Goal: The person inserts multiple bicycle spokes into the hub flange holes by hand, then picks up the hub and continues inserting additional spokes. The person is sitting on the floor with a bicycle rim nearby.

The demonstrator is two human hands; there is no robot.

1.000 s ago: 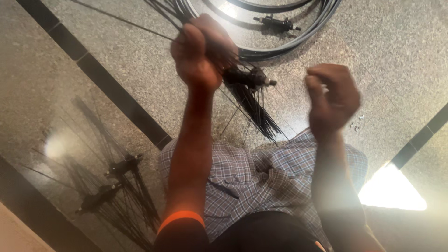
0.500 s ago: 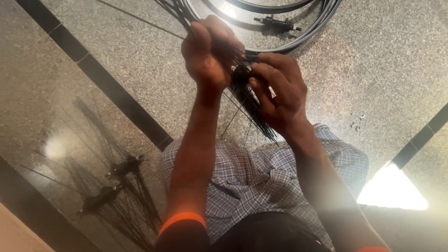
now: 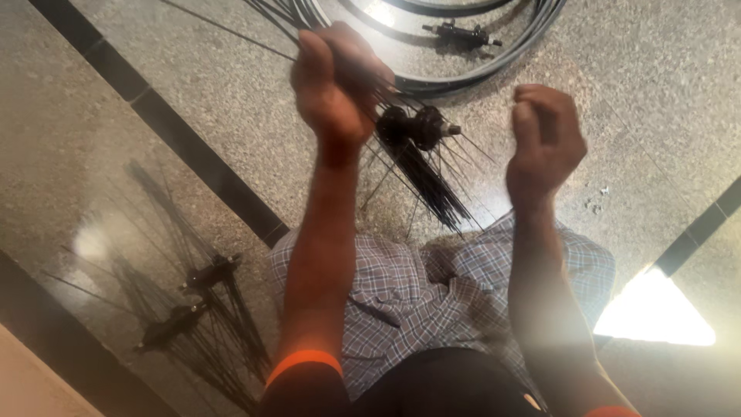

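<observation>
My right hand [image 3: 544,143] gone away from the black hub [image 3: 417,127], where it was touching half a second ago, now well apart to the right of the hub, fingers curled, my left hand [image 3: 336,85] slightly lower on the spokes [image 3: 432,181]

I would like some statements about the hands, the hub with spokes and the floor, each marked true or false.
1. The left hand grips a bundle of thin black spokes. True.
2. The right hand holds the black hub. False: it is a closed fist apart from the hub, to its right.
3. A black wheel rim lies on the floor beyond the hands. True.
4. The floor is wooden planks. False: it is polished speckled stone with dark strips.
5. The person wears a plain white shirt. False: the shirt is checked.
</observation>
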